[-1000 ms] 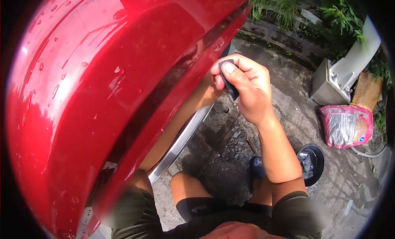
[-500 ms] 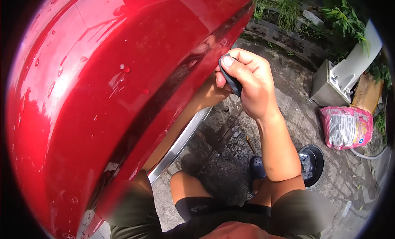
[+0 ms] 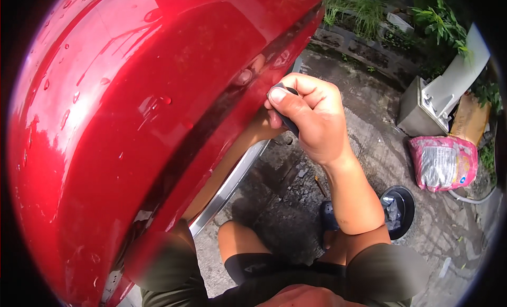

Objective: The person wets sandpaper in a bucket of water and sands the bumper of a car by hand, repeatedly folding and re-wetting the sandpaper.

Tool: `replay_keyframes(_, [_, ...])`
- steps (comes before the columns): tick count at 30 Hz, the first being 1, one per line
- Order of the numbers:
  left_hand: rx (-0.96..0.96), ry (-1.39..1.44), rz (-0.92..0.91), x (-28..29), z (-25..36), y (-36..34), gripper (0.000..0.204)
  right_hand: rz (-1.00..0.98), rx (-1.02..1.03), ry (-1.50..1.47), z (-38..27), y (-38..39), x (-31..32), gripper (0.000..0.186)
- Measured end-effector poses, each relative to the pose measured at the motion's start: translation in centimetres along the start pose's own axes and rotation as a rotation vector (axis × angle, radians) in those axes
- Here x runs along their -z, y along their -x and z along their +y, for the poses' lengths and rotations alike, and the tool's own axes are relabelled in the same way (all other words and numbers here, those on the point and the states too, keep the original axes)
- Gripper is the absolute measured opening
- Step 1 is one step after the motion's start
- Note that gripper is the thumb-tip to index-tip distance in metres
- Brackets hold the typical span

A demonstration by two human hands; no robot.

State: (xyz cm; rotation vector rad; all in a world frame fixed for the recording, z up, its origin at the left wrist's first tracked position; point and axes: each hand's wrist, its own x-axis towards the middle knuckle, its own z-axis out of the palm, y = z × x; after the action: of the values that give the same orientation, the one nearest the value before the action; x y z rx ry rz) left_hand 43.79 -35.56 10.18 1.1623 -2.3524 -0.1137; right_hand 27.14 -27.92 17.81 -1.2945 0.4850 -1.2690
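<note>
My right hand (image 3: 312,109) is closed in a pinch around a folded dark grey sheet (image 3: 285,123), thin and flexible like sandpaper. Its fingers are at the lower right edge of a glossy red car panel (image 3: 174,80), and the thumb lies over the sheet. My left forearm (image 3: 219,177) runs along the underside of that edge. Only a bit of my left hand (image 3: 268,128) shows, partly behind the right hand and the panel; its fingers are hidden. Water drops and pale smears dot the red paint.
A silver strip (image 3: 232,185) lies below the panel. On the wet concrete at right stand a black basin (image 3: 405,214) holding a grey crumpled thing, a pink bag (image 3: 443,163) and a grey metal box (image 3: 414,109). Plants (image 3: 364,14) grow along a low wall.
My right hand has slid a little down and to the left along the panel edge, with the dark sheet in its pinch. The left forearm has hardly moved.
</note>
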Motion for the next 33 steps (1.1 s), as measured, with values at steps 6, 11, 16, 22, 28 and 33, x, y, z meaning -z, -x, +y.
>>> replay_keyframes(6, [-0.317,0.377,0.364,-2.6,2.6,-0.4,0.025,0.137,0.553,0.604,2.5,1.1,5.0,0.017])
replay_keyframes(11, [-0.285,0.866,0.513,-2.6,4.5,0.9,0.019,0.167,0.4,0.705,1.5,2.7,5.7,0.03])
replay_keyframes(16, [-0.226,0.787,0.471,-3.2,5.7,1.2,0.016,0.194,0.28,0.67,2.2,3.8,6.9,0.033])
replay_keyframes(22, [-0.196,0.746,0.389,-2.6,5.9,1.6,0.009,0.089,0.014,0.281,1.5,4.5,8.7,0.034])
replay_keyframes(28, [-0.144,0.811,0.374,-3.2,6.2,1.6,0.006,0.084,-0.006,0.152,2.8,4.6,8.3,0.03])
replay_keyframes(33, [-0.166,0.769,0.355,-2.9,5.9,1.6,0.01,0.195,-0.22,0.28,2.9,4.7,8.2,0.025])
